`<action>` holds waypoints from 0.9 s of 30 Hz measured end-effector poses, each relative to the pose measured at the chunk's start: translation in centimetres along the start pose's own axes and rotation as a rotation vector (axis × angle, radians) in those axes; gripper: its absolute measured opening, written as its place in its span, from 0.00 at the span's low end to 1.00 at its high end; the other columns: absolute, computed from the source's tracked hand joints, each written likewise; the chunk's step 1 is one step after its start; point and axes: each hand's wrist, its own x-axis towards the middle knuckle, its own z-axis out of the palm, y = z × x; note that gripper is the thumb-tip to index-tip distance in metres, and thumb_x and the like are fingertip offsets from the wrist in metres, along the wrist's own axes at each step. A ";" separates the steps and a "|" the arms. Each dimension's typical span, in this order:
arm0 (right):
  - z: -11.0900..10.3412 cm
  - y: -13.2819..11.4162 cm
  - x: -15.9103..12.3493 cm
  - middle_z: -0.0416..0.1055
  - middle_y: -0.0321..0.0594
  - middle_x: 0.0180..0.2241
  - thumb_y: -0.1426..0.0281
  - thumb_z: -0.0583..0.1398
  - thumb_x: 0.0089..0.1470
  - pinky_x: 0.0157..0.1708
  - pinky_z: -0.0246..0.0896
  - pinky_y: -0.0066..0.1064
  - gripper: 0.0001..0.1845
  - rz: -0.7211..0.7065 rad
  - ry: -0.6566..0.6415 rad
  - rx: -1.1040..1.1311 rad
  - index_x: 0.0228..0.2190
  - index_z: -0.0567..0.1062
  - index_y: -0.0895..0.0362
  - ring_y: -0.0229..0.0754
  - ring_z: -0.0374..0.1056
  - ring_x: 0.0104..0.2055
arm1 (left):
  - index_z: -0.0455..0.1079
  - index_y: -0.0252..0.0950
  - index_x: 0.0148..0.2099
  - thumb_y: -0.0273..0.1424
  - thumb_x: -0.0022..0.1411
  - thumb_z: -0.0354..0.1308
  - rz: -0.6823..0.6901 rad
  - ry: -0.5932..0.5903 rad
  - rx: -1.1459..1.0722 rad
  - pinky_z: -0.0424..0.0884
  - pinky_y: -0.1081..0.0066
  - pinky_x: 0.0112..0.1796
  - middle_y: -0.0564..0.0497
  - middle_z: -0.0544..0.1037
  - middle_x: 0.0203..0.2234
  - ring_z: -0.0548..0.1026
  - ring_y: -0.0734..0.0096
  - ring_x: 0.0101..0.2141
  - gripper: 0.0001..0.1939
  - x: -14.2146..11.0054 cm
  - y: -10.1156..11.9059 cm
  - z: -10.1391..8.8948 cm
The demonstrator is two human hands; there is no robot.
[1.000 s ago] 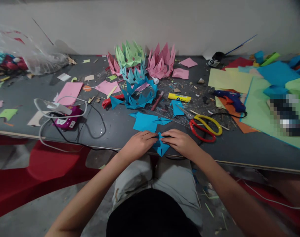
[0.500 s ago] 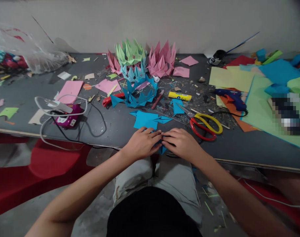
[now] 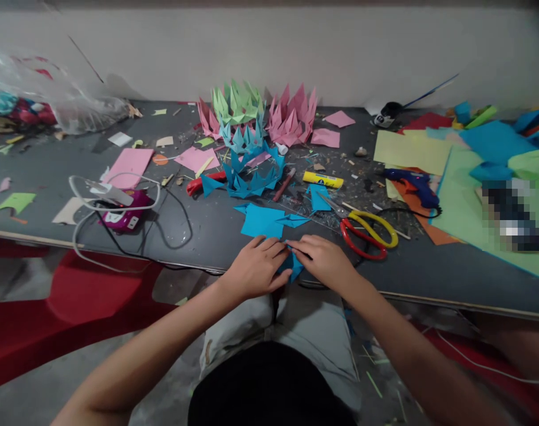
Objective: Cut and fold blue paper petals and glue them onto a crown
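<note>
A small piece of folded blue paper point(image 3: 296, 269) lies at the table's near edge, partly hidden under my hands. My left hand point(image 3: 261, 266) holds its left side, fingers bent over the sheet and thumb toward me. The fingers of my right hand point(image 3: 320, 257) pinch the paper's upper part, close to the left fingertips. Just beyond them rest a flat blue paper square point(image 3: 262, 221) and a folded blue piece point(image 3: 294, 220). Farther back stands a spiky blue paper crown point(image 3: 255, 177). Scissors point(image 3: 369, 234) with red and yellow handles lie to the right of my hands.
Green point(image 3: 237, 103) and pink paper crowns point(image 3: 293, 118) stand near the wall. A glue stick point(image 3: 323, 179), a blue glue gun point(image 3: 413, 184) and coloured sheets point(image 3: 411, 148) lie rightward. Leftward are a purple power adapter point(image 3: 125, 213) with looped cables and a plastic bag point(image 3: 80, 112). Paper scraps litter the table.
My right fingers have shifted slightly on the blue paper, and my left thumb has moved down, so more of the sheet shows. The whole view has tilted a little upward.
</note>
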 end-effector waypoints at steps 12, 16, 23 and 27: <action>-0.5 -0.7 0.6 0.72 0.38 0.31 0.66 0.53 0.57 0.29 0.57 0.29 0.15 0.126 -0.082 -0.100 0.44 0.74 0.46 0.42 0.67 0.37 | 0.63 0.32 0.53 0.39 0.63 0.45 -0.052 0.002 -0.093 0.55 0.56 0.54 0.45 0.72 0.50 0.64 0.59 0.52 0.22 -3.7 -0.1 -0.7; -0.3 -0.4 0.6 0.71 0.39 0.31 0.66 0.52 0.58 0.31 0.59 0.30 0.16 0.120 -0.092 -0.035 0.45 0.74 0.48 0.44 0.67 0.37 | 0.63 0.32 0.52 0.37 0.63 0.46 -0.058 0.015 -0.113 0.58 0.56 0.53 0.44 0.74 0.46 0.67 0.60 0.49 0.19 -3.9 -0.3 -1.1; -1.9 0.8 -0.2 0.70 0.39 0.31 0.61 0.51 0.58 0.33 0.60 0.29 0.19 0.219 0.002 0.347 0.45 0.73 0.55 0.38 0.66 0.31 | 0.67 0.34 0.47 0.30 0.64 0.46 -0.173 0.069 -0.095 0.66 0.62 0.43 0.46 0.77 0.37 0.73 0.63 0.38 0.13 0.0 -0.3 -0.8; -2.1 0.3 -2.0 0.69 0.38 0.29 0.55 0.58 0.50 0.29 0.60 0.29 0.17 0.337 -0.015 0.317 0.35 0.74 0.55 0.40 0.66 0.30 | 0.68 0.37 0.46 0.27 0.62 0.49 -0.142 0.041 -0.161 0.66 0.64 0.43 0.49 0.75 0.43 0.71 0.63 0.44 0.12 2.7 -0.7 -0.7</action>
